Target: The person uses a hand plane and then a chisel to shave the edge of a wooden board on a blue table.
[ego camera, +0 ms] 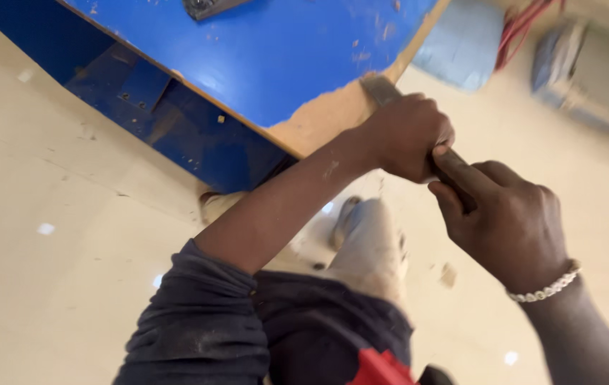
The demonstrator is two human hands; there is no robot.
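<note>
Both my hands grip a long flat metal tool, likely a file [381, 89], whose grey tip rests on the worn bare-wood corner of a blue table [276, 50]. My left hand [408, 135] is closed around the tool's middle, close to the table edge. My right hand [508, 221], with a beaded bracelet at the wrist, holds the near end, index finger laid along it. Most of the tool is hidden inside my hands.
A dark metal piece [204, 7] lies on the blue tabletop at the top edge. Pale tiled floor [54, 235] spreads below, with a small scrap [448, 274]. Blurred grey-blue items and red cables [518, 28] sit top right. My legs and shoe [368, 242] stand beneath.
</note>
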